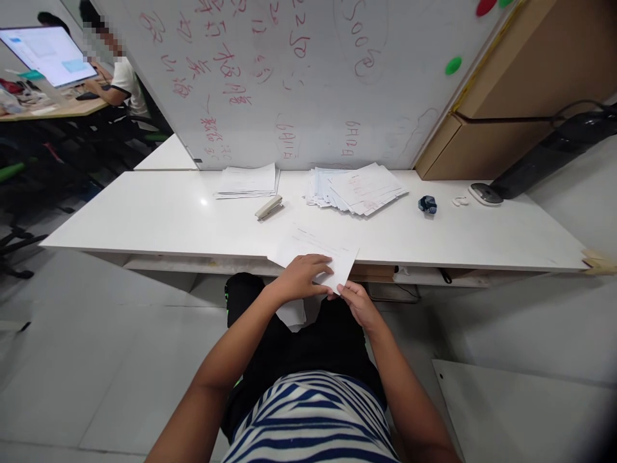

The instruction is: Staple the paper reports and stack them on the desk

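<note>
White printed sheets of paper (332, 241) lie at the front edge of the desk, their near corner reaching over it towards my lap. My left hand (303, 278) rests across the top of the paper, fingers stretched out and thumb apart. At the near corner, my right hand (359, 303) pinches the paper between thumb and fingers. A beige stapler (268, 208) lies beyond the sheets, touched by neither hand. Behind it is a neat paper stack (248, 181), and to the right of that a fanned-out paper pile (364, 190). More white paper (292, 312) shows between my legs, partly hidden.
The white desk (159, 212) runs across in front of me, with a whiteboard (318, 83) behind it. On the right are a small dark blue object (427, 204), a black cylinder (544, 154) and cardboard boxes (486, 145). Another person sits by a monitor (48, 54) at far left.
</note>
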`<action>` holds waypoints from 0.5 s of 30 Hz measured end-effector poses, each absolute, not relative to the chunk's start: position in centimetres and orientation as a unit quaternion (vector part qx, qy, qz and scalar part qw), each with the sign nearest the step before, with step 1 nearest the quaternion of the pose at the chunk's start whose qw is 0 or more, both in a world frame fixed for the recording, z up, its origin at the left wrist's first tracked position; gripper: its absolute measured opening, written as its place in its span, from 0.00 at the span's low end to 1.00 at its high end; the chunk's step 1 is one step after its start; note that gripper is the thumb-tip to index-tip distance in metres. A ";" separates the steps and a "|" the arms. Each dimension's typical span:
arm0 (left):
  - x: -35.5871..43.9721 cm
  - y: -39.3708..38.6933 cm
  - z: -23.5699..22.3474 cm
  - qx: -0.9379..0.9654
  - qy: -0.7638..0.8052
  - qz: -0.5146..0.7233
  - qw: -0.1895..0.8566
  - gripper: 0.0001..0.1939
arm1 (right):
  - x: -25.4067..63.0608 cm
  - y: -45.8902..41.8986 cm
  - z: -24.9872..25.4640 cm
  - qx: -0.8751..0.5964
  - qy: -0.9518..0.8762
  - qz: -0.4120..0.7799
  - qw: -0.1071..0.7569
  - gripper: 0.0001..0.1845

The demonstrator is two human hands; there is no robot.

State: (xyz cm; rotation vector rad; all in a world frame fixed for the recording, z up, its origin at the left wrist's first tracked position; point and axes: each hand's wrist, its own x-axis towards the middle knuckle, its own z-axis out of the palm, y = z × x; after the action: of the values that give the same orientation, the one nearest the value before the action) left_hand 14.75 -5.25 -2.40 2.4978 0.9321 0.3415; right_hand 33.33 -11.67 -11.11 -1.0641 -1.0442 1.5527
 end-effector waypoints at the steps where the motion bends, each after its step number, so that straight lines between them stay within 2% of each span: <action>1: 14.7 -5.2 -2.4 0.906 0.337 0.123 0.226 0.19 | 33.4 -11.9 -11.0 -0.429 -0.430 0.639 0.471 0.21; 10: 14.9 -5.4 -2.7 0.912 0.340 0.115 0.201 0.15 | 32.9 -11.9 -11.1 -0.475 -0.416 0.588 0.505 0.20; 15: 15.3 -5.3 -2.9 0.910 0.351 0.110 0.193 0.07 | 32.4 -12.1 -10.9 -0.507 -0.425 0.563 0.495 0.22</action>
State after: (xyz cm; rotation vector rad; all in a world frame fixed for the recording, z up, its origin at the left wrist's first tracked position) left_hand 15.30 -5.32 -2.87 2.5519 0.9848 0.3099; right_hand 32.41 -12.06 -10.93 -1.2298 -1.0287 1.3639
